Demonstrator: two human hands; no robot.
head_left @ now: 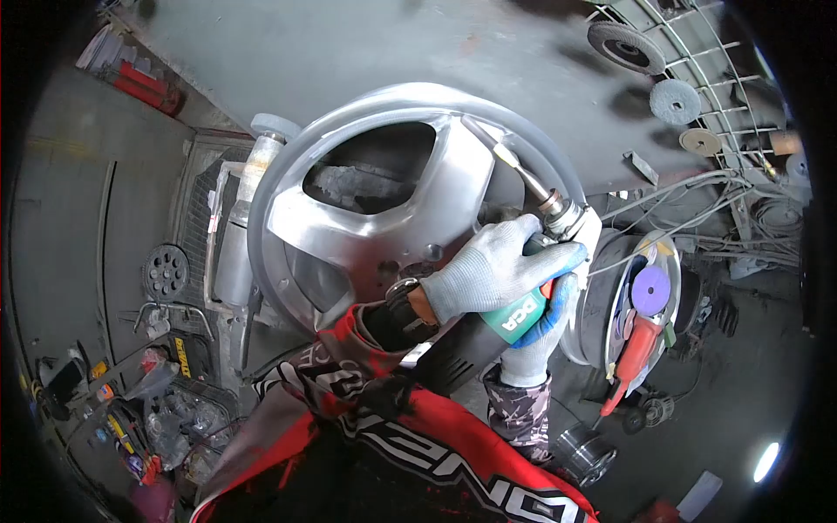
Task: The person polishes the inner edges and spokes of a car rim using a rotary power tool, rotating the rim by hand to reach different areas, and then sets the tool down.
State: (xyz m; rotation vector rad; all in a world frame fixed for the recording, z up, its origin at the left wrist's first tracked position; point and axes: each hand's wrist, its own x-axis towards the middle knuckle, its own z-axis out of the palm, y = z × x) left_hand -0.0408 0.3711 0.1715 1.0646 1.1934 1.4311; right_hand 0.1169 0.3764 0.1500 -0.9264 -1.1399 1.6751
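A green and black die grinder (516,321) marked DCA lies across my lap side, its metal nose pointing up and left. My gloved left hand (488,266) is closed over the front of its body from above. From below, my gloved right hand (540,336) wraps round the green housing, its fingers partly hidden. The grinder's shaft carries a pale, tapered tip (514,161), which reaches over a spoke opening near the upper right rim of a shiny alloy wheel (436,205). Whether the tip touches the metal I cannot tell.
At the right, a white bucket (602,301) bears a purple disc (650,290) and a red power tool (632,362). Grinding discs (674,102) hang on a wire rack at the upper right, with cables below. A grey cylindrical machine (234,253) stands left of the wheel.
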